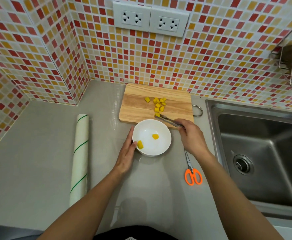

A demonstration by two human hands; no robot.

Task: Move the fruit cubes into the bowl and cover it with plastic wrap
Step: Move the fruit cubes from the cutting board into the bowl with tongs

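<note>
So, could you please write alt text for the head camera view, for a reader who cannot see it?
A person's right hand reaches metal tongs toward yellow fruit cubes on a wooden cutting board, while the left hand steadies a white bowl holding two cubes. A plastic wrap roll lies left, orange-handled scissors right, beside a steel sink.

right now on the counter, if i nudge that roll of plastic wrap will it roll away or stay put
The roll of plastic wrap is a long cylinder lying on its side on the smooth counter, so a sideways nudge would probably roll it. It likely feels light, and nothing beside it would stop it.
</note>
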